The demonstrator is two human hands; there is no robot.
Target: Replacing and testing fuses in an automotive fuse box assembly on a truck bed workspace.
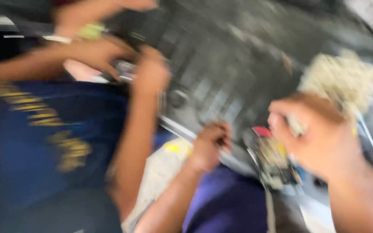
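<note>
The whole view is smeared by motion. My left hand (211, 144) is curled into a fist against the near edge of a dark grey ribbed machine body (221, 73); whether it holds anything is hidden by blur. To the right, my right hand (320, 138) has its fingers closed around a small pale object (296, 126). Just left of that hand lies a cluster of small parts with a red piece (263, 131) and yellow bits. A beige crumpled cloth (344, 80) lies behind my right hand.
Another person in a dark blue shirt with yellow print (44, 138) fills the left side. That person's two hands (152, 73) work on a small metal part at the machine's upper left. A pale sheet with a yellow mark (169, 151) lies below.
</note>
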